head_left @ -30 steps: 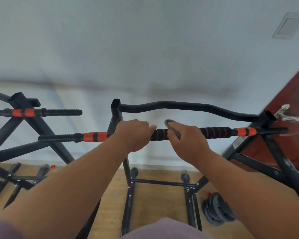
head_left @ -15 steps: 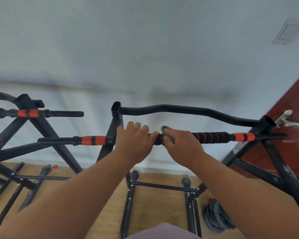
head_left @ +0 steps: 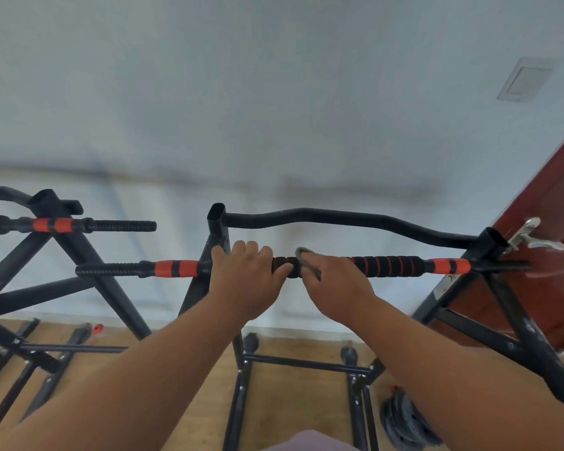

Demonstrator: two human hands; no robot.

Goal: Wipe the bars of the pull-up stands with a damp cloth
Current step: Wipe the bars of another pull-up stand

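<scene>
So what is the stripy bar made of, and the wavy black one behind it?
The stripy bar looks wrapped in soft foam, matte black with orange bands: it is ribbed and looks puffy. The left hand grips it; the right hand holds a grey cloth on it. The wavy bar is probably painted metal tube: smooth, with a slight sheen, though a thin rubber coat is possible.
</scene>
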